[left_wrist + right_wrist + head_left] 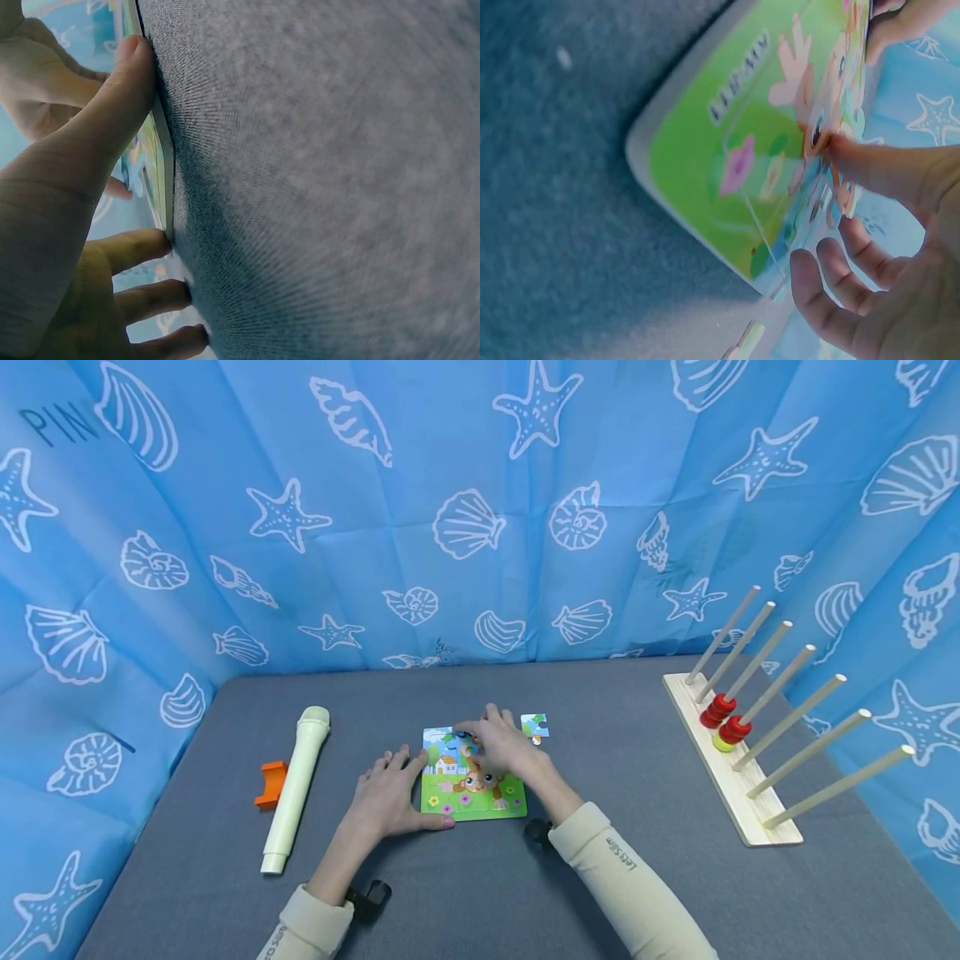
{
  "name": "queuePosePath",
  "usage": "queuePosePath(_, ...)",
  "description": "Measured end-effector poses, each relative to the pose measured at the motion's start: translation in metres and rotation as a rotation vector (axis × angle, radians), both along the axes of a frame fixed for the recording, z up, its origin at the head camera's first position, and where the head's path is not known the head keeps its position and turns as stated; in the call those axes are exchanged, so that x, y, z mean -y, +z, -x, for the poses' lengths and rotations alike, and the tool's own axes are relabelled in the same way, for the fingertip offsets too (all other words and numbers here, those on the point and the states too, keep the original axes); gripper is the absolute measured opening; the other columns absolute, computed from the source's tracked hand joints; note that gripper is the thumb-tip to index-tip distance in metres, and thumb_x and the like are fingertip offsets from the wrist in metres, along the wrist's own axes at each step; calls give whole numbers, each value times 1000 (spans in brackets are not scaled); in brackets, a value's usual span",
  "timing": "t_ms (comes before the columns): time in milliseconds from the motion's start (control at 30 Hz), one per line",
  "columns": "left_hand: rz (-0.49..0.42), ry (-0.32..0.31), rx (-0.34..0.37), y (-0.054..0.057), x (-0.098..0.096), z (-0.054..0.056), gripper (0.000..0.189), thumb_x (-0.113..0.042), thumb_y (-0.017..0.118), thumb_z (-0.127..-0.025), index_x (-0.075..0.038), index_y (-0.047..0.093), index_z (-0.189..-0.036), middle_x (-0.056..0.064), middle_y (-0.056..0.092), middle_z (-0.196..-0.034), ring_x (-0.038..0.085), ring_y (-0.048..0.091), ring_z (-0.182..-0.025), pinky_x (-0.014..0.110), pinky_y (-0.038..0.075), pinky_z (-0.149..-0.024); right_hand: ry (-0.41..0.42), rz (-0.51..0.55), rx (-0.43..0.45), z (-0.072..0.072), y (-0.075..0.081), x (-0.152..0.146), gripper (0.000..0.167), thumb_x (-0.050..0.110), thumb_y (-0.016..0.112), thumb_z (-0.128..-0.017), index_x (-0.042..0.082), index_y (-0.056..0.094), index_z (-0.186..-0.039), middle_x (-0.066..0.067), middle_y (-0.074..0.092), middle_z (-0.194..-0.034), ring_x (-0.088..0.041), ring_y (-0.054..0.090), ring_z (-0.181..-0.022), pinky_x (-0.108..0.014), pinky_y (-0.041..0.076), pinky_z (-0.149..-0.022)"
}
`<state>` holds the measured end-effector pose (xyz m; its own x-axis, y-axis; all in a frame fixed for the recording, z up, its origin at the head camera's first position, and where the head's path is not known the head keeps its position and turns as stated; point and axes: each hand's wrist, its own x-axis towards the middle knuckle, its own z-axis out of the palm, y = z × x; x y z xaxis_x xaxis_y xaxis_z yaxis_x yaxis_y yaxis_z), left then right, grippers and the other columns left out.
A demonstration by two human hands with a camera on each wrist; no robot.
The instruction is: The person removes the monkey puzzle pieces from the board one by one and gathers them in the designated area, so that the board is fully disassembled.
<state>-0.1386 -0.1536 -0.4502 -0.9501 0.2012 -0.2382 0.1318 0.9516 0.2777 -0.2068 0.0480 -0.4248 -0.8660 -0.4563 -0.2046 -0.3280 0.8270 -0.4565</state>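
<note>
Puzzle (465, 806) is best braced by spread left hand (386, 797), pieces (446, 766) seated flat by right hand (504, 747), fingers apparently apart.

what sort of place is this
Probably an indoor play or filming setup, though the wider room isn't visible: a grey-covered table against a blue seashell-print curtain, with toys such as a puzzle and a peg rack.

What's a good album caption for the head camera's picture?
Left hand touching a monkey puzzle, right hand over it, a loose piece nearby on the grey table.
</note>
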Motion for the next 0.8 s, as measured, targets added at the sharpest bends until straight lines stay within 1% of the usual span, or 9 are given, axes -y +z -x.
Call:
queuePosePath(100, 4, -1, -2, 0, 0, 0, 112, -75, 77, -72, -13, 39, -158, 26, 35, -163, 53, 32, -149, 74, 35, -111, 6, -16, -1, 1, 2, -1, 60, -3, 69, -92, 25, 60, -144, -13, 50, -117, -26, 41, -99, -37, 43, -74)
queuePosePath(167, 3, 0, -1, 0, 0, 0, 113, -75, 77, -72, -13, 39, -158, 26, 35, -163, 53, 32, -149, 74, 34, -111, 8, -20, -15, 1, 2, -1, 61, -5, 69, -91, 25, 61, -144, -12, 51, -116, -26, 42, -99, -37, 43, -73)
queuePosePath(367, -3, 3, 6, 1, -1, -1, 113, -74, 78, -72, -12, 38, -159, 26, 34, -163, 54, 31, -149, 75, 34, -111, 31, -26, -56, 0, 0, -2, 57, -3, 69, -93, 23, 61, -143, -12, 52, -113, -24, 43, -95, -36, 44, -74)
queuePosePath(633, -1, 0, 5, 1, -1, -1, 113, -74, 78, -72, -12, 38, -159, 26, 33, -164, 55, 30, -149, 74, 34, -110, 59, -35, -71, -1, -1, -3, 53, 1, 67, -97, 21, 59, -145, -12, 52, -112, -24, 43, -95, -38, 47, -77)
queuePosePath(800, -3, -1, 1, 0, 0, -1, 113, -74, 78, -72, -12, 39, -158, 26, 34, -163, 55, 31, -149, 75, 35, -110, 71, -48, -86, 0, -2, -4, 52, 4, 66, -98, 21, 59, -146, -12, 51, -112, -23, 42, -93, -36, 46, -74)
